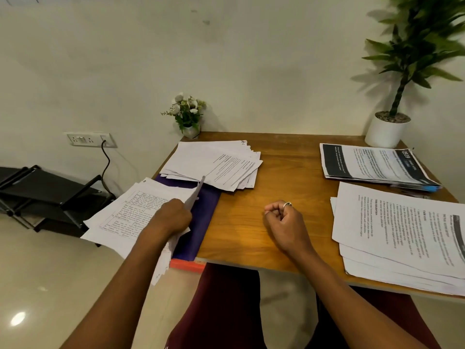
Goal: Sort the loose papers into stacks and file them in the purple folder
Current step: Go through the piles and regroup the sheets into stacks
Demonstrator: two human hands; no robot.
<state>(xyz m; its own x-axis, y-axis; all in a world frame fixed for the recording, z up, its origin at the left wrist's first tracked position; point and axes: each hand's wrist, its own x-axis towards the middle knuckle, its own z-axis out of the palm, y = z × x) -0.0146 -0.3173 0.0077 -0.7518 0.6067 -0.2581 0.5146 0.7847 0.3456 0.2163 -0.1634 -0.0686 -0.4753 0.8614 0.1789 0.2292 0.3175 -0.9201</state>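
The left hand (171, 216) grips a lifted sheet (195, 195). Its fingers are curled under the knuckles, mostly out of sight, and the paper stands on edge, rising toward one o'clock from the hand. The right hand (284, 221) rests on the tabletop (281, 172) at three o'clock from the left one. It is balled loosely, its fingers (273, 210) curled in and holding nothing, with a ring (287, 204) on one of them.

Under the left hand lies a fanned stack of table-printed pages (125, 215) that overhangs the tabletop's nine o'clock edge. The purple folder (202, 222) lies flat beneath that stack, its bare part showing just at three o'clock of the left hand. An orange-red strip (187, 265) shows at its six o'clock end.

At twelve o'clock of the folder, overlapping its far end, sits a loose pile of pages (214, 161). At three o'clock of the right hand, well apart from it, lies a thick stack of text pages (402, 238). Beyond this stack, at twelve o'clock, is a stack with dark headers (372, 165).

A small flower pot (188, 117) stands at the tabletop's eleven o'clock corner, and a tall plant in a white pot (386, 133) at the one o'clock corner. On the floor at nine o'clock stands a black rack (50, 192), below a wall socket (88, 139).
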